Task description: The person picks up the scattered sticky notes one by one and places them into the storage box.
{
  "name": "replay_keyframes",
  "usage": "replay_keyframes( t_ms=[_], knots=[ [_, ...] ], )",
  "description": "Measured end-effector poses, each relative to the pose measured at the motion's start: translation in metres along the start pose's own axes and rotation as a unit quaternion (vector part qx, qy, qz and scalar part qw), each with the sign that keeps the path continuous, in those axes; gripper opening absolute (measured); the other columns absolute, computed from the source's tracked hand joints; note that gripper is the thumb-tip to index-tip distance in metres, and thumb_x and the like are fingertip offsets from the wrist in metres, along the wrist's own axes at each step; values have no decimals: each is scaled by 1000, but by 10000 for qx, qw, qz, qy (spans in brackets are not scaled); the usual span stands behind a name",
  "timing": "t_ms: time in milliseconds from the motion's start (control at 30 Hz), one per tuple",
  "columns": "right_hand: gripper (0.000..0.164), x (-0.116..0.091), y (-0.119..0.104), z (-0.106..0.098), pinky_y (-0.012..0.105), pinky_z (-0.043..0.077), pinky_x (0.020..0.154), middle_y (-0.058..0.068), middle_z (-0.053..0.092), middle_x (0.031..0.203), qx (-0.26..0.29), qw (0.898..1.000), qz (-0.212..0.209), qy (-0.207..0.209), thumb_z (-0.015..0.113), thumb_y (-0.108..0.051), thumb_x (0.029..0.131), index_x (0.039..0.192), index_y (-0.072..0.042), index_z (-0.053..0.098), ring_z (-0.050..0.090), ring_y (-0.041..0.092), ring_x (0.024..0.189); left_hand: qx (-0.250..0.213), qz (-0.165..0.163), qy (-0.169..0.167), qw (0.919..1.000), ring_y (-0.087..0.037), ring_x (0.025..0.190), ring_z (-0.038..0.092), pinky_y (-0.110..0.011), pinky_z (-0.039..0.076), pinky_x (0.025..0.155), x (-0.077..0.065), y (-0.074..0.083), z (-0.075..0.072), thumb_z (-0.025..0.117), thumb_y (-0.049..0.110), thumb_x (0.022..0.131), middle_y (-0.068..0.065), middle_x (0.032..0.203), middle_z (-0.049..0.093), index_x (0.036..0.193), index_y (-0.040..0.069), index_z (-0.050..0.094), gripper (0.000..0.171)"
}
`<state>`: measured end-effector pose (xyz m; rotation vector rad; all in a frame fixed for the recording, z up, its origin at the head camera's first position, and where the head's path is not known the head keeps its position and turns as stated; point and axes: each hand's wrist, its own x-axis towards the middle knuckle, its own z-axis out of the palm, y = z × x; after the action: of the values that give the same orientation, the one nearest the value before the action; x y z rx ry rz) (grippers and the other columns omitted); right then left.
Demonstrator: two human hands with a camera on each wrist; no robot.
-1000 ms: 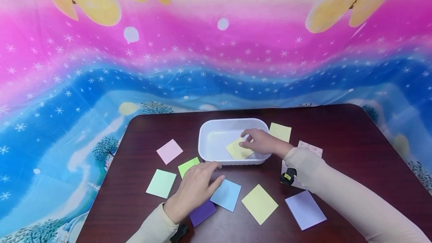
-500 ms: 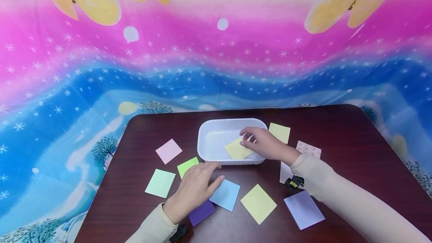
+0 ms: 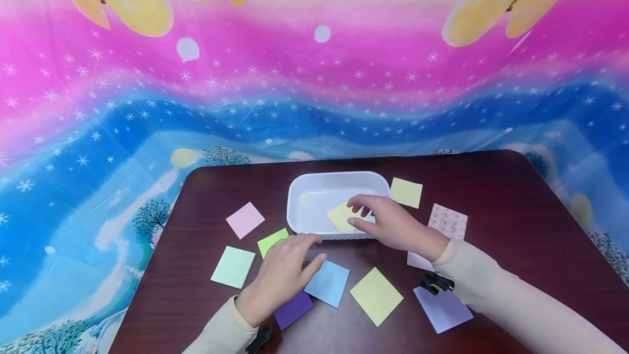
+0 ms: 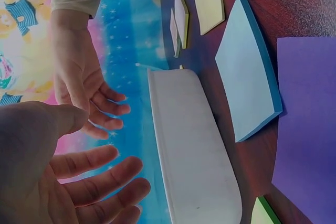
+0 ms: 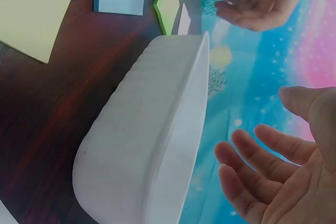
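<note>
The person's right hand (image 3: 390, 225) hangs over the near right part of a white plastic tray (image 3: 302, 206), thumb and fingers well parted, with nothing in its grip. Under its fingertips, inside the tray, lies a yellow sticky-note pad (image 3: 338, 215), partly hidden by that hand; the fingers are clear of it, up above the rim.

Beyond the right hand, just past the tray's end, sits a second yellow pad (image 3: 407, 192). By the wrist on its outer side I see a patterned pink pad (image 3: 448, 218), with a pale lilac pad (image 3: 417, 261) poking out below the wrist. A lavender pad (image 3: 444, 313) lies nearer the person, partly behind the sleeve (image 3: 516, 294).

The left hand (image 3: 284, 266) hovers just this side of the tray, fingers loosely bent and spread, also bare of any load. A bright green pad (image 3: 272, 240) peeks out behind it; a mint green pad (image 3: 233, 266) lies to its left, and a plain pink pad (image 3: 245, 220) farther ahead. Below its thumb is a light blue pad (image 3: 329, 284), with a purple pad (image 3: 295, 310) closer to the wrist. A third yellow pad (image 3: 376, 296) rests on the dark reddish surface (image 3: 172, 310), on the near side of the right hand.
</note>
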<state>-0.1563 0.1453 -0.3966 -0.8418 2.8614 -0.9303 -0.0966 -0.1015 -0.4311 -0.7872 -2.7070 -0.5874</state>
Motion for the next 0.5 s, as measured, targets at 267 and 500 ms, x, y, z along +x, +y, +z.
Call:
replay_keyframes(
  t_ms=[267,500],
  knots=[
    [35,-10,-4,1,32,49,76,1,66,103,-222,9996,-115,131,62,-35,87,116,-14,62,61,13,89,-51,-65,-5,10000,-9,84,59,-32,49,71,0,0,-2,57,40,89,4,97,68,105,19,64,27],
    [35,-15,-10,5,32,50,76,-2,66,103,-270,9994,-93,205,65,-32,85,116,-15,63,61,13,89,-70,-80,130,9999,-7,84,58,-31,49,68,0,-2,-8,58,39,88,6,96,66,106,17,64,29]
  ],
)
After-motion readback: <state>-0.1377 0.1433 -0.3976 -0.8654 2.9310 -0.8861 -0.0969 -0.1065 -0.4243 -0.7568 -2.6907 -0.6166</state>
